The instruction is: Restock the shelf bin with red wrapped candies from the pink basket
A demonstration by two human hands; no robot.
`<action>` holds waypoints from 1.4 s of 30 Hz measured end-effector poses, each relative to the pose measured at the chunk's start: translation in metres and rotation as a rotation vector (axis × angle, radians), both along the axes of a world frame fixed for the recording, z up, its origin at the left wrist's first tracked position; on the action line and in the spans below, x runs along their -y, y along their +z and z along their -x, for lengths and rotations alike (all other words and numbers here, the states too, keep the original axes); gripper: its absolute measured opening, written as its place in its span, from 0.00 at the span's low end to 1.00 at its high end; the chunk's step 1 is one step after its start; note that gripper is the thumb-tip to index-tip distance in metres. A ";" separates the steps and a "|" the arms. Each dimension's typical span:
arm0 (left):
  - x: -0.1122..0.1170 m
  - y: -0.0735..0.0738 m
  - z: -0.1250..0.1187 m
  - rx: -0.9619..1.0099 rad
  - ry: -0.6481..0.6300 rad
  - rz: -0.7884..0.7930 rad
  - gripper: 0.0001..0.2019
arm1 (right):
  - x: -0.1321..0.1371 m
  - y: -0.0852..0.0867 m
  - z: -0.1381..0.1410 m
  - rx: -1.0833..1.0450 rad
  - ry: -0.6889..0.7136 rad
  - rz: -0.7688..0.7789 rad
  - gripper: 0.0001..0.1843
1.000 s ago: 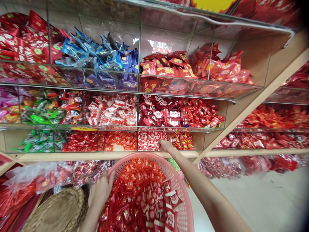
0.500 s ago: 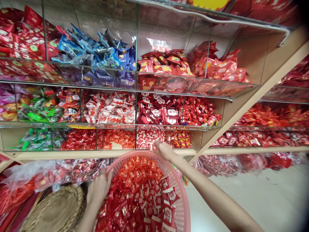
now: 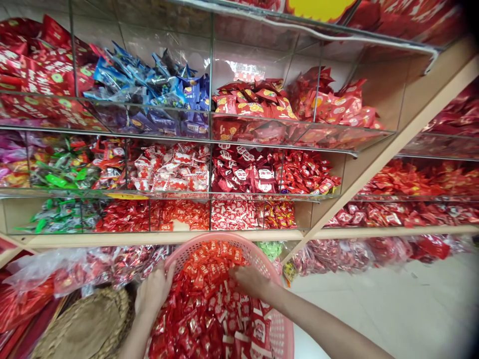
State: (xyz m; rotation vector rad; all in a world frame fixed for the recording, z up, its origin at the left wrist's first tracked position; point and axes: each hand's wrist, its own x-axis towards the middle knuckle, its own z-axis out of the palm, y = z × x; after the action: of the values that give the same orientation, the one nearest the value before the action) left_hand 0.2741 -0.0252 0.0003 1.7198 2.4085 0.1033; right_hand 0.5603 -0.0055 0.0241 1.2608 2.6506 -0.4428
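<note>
A round pink plastic basket (image 3: 281, 326) with a perforated wall is full of wrapped candies in several patches: orange-red packets (image 3: 209, 259) at the far side, shiny red ones (image 3: 187, 319) at the left, and red-and-white ones (image 3: 260, 326) at the right. My left hand (image 3: 155, 289) is closed over the basket's left rim. Inside the basket, my right hand (image 3: 250, 280) hovers low over or touches the candies. Its fingers curl downward, and whatever they hold is hidden.
Glass-fronted shelves of wrapped candies rise ahead, with a bin of small red-and-white candies (image 3: 234, 214) just behind the basket. A wooden post (image 3: 359, 169) slants at the right. Bagged candies (image 3: 333, 257) lie beneath the shelf. A woven straw item (image 3: 86, 324) sits at lower left.
My right hand has moved from the red-and-white candy bin down and toward me, into the basket. My left hand stays on the rim.
</note>
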 end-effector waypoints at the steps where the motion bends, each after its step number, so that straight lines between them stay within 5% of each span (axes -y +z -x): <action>1: 0.000 0.000 0.000 0.004 0.001 -0.001 0.32 | -0.001 0.000 0.000 0.024 0.013 -0.004 0.15; 9: 0.000 0.001 -0.001 0.006 -0.002 0.021 0.32 | -0.031 0.014 -0.013 -0.120 0.018 -0.095 0.11; 14: 0.000 0.005 -0.002 0.017 -0.003 0.025 0.30 | -0.083 0.024 -0.021 -0.278 -0.257 -0.191 0.11; 18: 0.000 0.004 -0.002 0.013 0.013 0.004 0.29 | -0.124 0.017 -0.029 -0.247 -0.470 -0.185 0.08; 23: 0.001 0.006 -0.003 0.021 0.013 0.004 0.30 | -0.155 -0.004 -0.034 -0.186 -0.509 -0.100 0.11; 30: 0.001 0.008 -0.004 0.025 0.013 0.020 0.30 | -0.166 -0.013 -0.033 -0.113 -0.540 -0.058 0.12; 42: 0.000 0.005 -0.003 0.042 0.021 0.011 0.30 | -0.144 0.014 -0.036 -0.103 -0.517 -0.153 0.13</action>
State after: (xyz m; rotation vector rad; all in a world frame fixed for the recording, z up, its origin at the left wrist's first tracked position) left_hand 0.2766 -0.0248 0.0051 1.6709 2.3927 0.1274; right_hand 0.5964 0.1387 0.0385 2.0319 2.4500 -0.3832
